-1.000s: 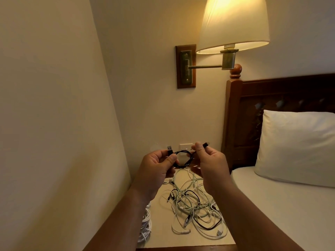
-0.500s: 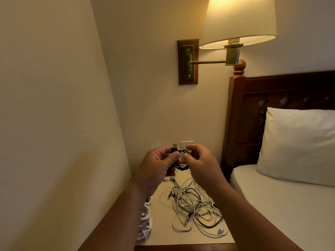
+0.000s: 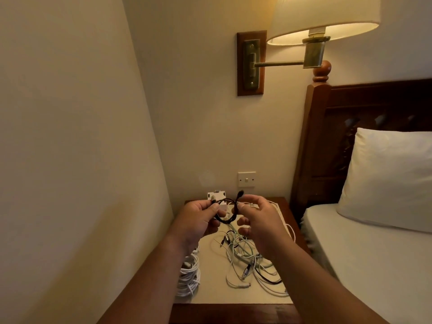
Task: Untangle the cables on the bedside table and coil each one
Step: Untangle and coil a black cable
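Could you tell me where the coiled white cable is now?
In the head view, the white coil lies at the bedside table's left edge, left of the tangled cables.

- No legible text, label, brand, number or sign appears in the head view.
- Small white box (image 3: 216,196) at the back of the table (image 3: 233,312): surface details are too small to read.
- Wall switch plate (image 3: 246,179): any marking is too small to read.
- Black cable (image 3: 225,221): the connectors are too dark and too small to read.
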